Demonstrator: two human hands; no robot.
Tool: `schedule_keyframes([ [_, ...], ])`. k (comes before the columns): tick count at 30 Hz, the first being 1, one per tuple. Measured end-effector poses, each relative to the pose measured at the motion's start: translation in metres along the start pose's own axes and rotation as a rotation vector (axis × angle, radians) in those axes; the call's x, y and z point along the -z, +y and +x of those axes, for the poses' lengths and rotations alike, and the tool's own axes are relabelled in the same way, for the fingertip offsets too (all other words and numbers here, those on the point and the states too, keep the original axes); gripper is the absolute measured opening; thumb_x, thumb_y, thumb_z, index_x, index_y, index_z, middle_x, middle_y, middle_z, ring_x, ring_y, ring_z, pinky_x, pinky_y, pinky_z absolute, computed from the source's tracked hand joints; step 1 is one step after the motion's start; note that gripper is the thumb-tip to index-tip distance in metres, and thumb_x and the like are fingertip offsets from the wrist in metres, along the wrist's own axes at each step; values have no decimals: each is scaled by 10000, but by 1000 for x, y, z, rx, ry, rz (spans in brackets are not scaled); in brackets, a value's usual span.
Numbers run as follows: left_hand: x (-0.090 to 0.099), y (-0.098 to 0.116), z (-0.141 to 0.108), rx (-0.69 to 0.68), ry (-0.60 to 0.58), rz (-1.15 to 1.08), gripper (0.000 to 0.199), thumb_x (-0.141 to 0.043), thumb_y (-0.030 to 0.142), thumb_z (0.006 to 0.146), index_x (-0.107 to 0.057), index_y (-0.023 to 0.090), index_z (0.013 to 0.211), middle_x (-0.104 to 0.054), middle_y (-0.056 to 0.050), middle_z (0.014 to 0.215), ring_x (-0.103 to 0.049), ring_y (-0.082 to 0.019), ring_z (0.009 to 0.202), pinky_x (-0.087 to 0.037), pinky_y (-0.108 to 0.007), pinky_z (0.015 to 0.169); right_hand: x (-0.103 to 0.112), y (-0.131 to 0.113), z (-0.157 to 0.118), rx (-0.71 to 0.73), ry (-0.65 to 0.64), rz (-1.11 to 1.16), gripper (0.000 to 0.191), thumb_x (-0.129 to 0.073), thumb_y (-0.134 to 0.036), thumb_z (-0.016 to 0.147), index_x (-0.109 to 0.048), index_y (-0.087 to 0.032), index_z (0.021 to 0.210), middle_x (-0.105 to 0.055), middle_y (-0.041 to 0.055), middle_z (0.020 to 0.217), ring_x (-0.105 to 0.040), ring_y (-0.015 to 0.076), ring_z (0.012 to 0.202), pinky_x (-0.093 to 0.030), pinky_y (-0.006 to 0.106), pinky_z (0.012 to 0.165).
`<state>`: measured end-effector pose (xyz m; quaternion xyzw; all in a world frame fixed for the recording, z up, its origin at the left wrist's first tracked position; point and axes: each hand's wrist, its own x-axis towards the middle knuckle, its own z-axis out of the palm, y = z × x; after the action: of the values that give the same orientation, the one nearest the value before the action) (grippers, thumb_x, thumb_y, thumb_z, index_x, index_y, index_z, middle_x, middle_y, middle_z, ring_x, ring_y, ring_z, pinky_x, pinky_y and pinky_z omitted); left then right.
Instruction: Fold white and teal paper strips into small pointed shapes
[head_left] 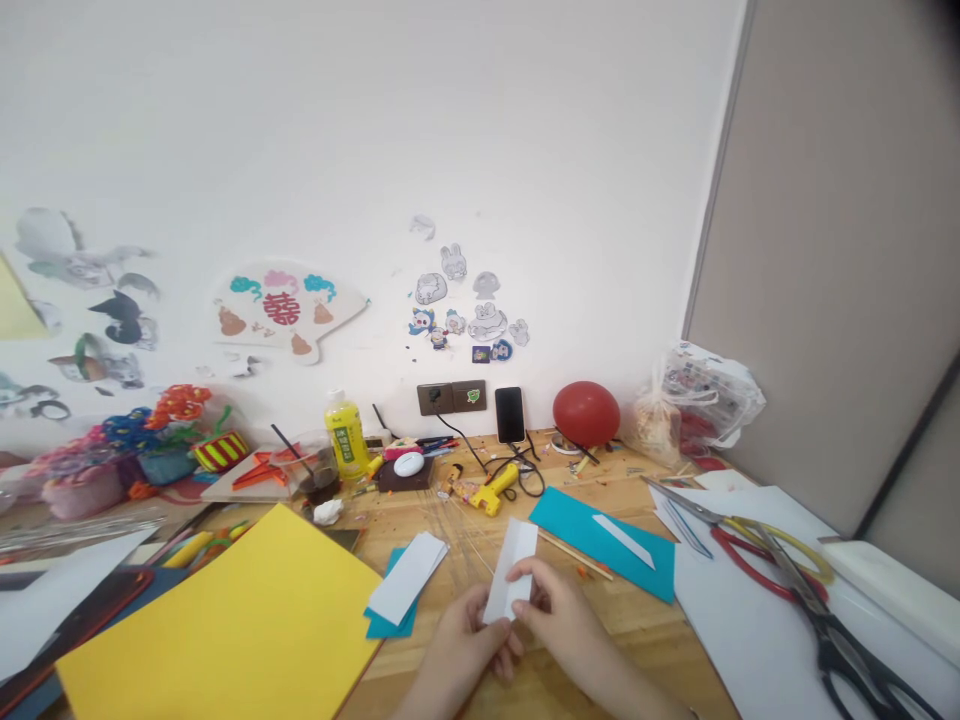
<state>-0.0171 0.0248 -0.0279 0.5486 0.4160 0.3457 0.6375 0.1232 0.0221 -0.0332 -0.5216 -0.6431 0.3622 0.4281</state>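
Between my two hands is a narrow strip of white paper (512, 556) with a crease running along it. My left hand (474, 632) pinches its lower end, thumb on top. On the right edge, the thumb and fingers of my right hand (553, 606) grip the same strip. Left of my hands, white paper pieces (409, 580) lie stacked on blue-green paper (397, 622). A larger blue-green sheet (600, 540) lies to the right, with a thin white strip (625, 541) on it.
A big yellow sheet (232, 620) covers the left front of the wooden table (457, 540). Scissors (795, 570) lie on white sheets at the right. Toward the wall stand a yellow glue gun (495, 490), a yellow bottle (345, 437), a phone (511, 415) and a red balloon (586, 413).
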Motion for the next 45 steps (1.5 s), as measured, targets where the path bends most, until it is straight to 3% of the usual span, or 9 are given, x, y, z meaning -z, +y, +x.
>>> schedule_keyframes([
  [10, 0, -4, 0, -78, 12, 112, 362, -537, 494, 662, -448, 155, 751, -574, 23, 529, -514, -109, 396, -371, -226, 423, -3, -3, -2, -11, 39, -36, 266, -452, -91, 610, -550, -197, 833, -513, -36, 649, -463, 133, 588, -359, 221, 563],
  [16, 2, -6, 1, -126, 23, 104, 354, -532, 498, 678, -463, 153, 713, -574, 21, 546, -510, -100, 408, -375, -222, 434, -3, -4, -3, 6, 43, -45, 250, -458, -94, 614, -550, -196, 823, -506, -37, 640, -460, 136, 598, -356, 222, 573],
  [21, 5, -9, 6, -72, -20, 17, 362, -552, 478, 672, -463, 148, 792, -596, 21, 506, -513, -105, 385, -366, -214, 412, -2, -3, -3, 39, 27, -35, 232, -453, -98, 636, -552, -201, 819, -507, -32, 645, -473, 142, 619, -364, 233, 595],
  [26, 9, -11, 10, -2, -4, -24, 413, -595, 518, 590, -459, 158, 742, -603, 13, 481, -515, -107, 364, -362, -208, 391, 1, 0, 0, 52, 25, 64, 190, -395, -165, 741, -535, -191, 866, -490, -26, 617, -487, 143, 582, -381, 248, 575],
  [35, 9, -10, 10, -28, 63, 49, 383, -571, 519, 608, -464, 164, 703, -557, 37, 456, -473, -98, 344, -316, -201, 375, -5, 6, 1, 42, 17, -8, 298, -465, -93, 646, -540, -196, 915, -487, -38, 628, -509, 140, 612, -393, 229, 566],
  [38, 9, -7, 7, -64, 143, 146, 297, -566, 444, 635, -481, 164, 686, -486, 71, 437, -413, -82, 347, -270, -192, 371, 3, -3, 0, 106, 121, -94, 307, -450, -91, 665, -536, -196, 940, -543, 7, 746, -533, 177, 750, -420, 275, 672],
  [41, 12, -5, 6, -124, 241, 282, 205, -560, 356, 632, -535, 155, 665, -485, 59, 490, -436, -104, 437, -294, -204, 428, 13, -12, -1, 267, 302, -266, 290, -491, -122, 678, -549, -213, 947, -521, 58, 953, -470, 232, 952, -376, 354, 821],
  [45, 13, -4, 6, -161, 284, 327, 157, -557, 303, 613, -559, 148, 640, -523, 28, 574, -474, -135, 547, -332, -221, 513, 20, -16, -3, 394, 396, -454, 324, -548, -149, 683, -553, -253, 990, -460, 72, 1055, -428, 263, 987, -360, 403, 821],
])
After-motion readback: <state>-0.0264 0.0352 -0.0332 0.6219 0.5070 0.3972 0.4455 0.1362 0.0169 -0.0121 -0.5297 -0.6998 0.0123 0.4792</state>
